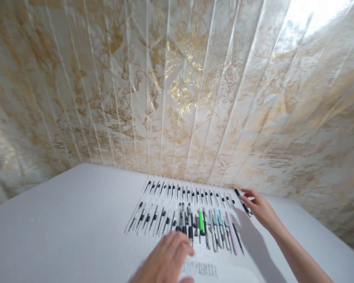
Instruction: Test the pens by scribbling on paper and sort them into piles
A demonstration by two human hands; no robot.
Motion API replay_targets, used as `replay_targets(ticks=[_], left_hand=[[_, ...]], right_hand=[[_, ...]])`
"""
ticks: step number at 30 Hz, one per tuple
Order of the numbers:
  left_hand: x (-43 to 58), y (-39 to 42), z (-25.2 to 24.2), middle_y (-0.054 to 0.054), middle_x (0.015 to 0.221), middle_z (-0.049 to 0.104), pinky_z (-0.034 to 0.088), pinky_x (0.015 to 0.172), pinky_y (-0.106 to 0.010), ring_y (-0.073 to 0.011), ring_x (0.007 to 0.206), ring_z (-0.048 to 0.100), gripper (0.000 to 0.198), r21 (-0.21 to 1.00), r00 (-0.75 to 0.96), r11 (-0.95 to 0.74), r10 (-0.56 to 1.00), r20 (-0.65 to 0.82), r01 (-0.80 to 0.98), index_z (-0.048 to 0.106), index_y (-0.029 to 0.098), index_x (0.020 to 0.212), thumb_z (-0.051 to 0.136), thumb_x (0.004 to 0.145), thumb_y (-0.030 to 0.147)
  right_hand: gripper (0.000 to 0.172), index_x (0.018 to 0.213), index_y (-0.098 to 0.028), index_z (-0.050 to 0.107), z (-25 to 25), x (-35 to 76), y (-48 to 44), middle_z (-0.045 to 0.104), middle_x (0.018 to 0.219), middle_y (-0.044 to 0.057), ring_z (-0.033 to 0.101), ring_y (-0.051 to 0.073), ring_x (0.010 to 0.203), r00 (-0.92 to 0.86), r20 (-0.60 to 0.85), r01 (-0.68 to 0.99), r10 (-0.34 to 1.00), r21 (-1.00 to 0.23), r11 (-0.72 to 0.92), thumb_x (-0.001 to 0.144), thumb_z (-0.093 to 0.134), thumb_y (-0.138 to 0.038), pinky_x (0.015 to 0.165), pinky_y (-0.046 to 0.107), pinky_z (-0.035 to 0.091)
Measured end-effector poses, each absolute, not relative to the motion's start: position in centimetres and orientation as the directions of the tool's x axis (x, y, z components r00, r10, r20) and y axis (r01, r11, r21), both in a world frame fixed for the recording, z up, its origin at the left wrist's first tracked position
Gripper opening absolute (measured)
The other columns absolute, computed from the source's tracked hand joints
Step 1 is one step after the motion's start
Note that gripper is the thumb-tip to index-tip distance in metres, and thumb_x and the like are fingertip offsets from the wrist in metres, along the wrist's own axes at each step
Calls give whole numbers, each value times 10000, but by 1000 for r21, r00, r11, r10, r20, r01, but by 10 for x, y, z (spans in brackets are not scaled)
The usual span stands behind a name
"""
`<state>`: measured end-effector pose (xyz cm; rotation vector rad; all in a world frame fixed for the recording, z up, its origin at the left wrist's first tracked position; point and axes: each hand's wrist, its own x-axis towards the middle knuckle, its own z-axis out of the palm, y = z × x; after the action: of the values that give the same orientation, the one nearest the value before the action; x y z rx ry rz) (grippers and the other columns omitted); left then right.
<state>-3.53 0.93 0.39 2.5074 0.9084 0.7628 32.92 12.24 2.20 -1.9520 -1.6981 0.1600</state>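
My right hand [258, 206] pinches a black pen [242, 202] at the right end of the far row. Beside it stretches that row of clear pens with black clips [183, 192]. My left hand [171, 255] hangs over the near edge of the second row, its fingers bent and its thumb apart, with nothing seen in it. Close to its fingertips lie dark pens [190, 224], a bright green highlighter [201, 221] and pale pens [219, 232]. A pink pen [231, 236] and a thin black pen [238, 239] end this row on the right.
The pens lie on a white table [61, 220]. Behind its far edge hangs a shiny, creased gold-and-white sheet [177, 98]. A white sheet with dark print [206, 269] lies near my left hand. More clear pens [147, 218] fill the second row's left part.
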Motion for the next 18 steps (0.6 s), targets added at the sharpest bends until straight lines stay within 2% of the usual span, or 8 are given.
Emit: replay_targets(ticks=[2,5,9,12,18], left_hand=[[-63,28,13,-75,1137,566,484,926,-393,-245,1075,542,210,525,458,-603,798,392,601,496,226,1151,384,978,266],[-104,57,16,-66,1060,561,479,922,-404,-244,1048,545,190,509,228,-435,879,418,743,524,223,1048,367,945,247],[-135,85,2,-78,1166,530,425,989,-451,-262,1116,511,288,449,207,-388,893,400,805,543,226,1163,386,926,269],[-140,91,-11,-73,1270,504,411,1010,-442,-260,1155,495,301,423,221,-384,896,384,821,562,247,1181,404,927,280],[-146,87,-26,-65,1282,525,429,981,-440,-255,1159,498,325,367,209,-330,920,333,870,559,255,1184,405,904,190]], right_hand=[[401,1170,-182,570,22,320,92,683,969,88,648,187,665,145,278,846,950,-532,27,896,412,-428,506,272,527],[431,1074,-194,614,17,308,54,675,883,76,608,174,585,145,295,729,944,-677,100,835,472,-524,462,259,494],[414,982,-200,647,2,302,34,661,738,47,569,168,504,243,297,644,923,-762,75,773,514,-531,440,266,463],[388,918,-215,672,-14,304,34,665,687,35,558,170,473,312,294,599,903,-799,53,722,551,-528,415,270,436],[398,966,-220,670,-30,309,36,668,653,21,571,184,476,343,259,522,903,-852,46,726,563,-519,404,277,425]])
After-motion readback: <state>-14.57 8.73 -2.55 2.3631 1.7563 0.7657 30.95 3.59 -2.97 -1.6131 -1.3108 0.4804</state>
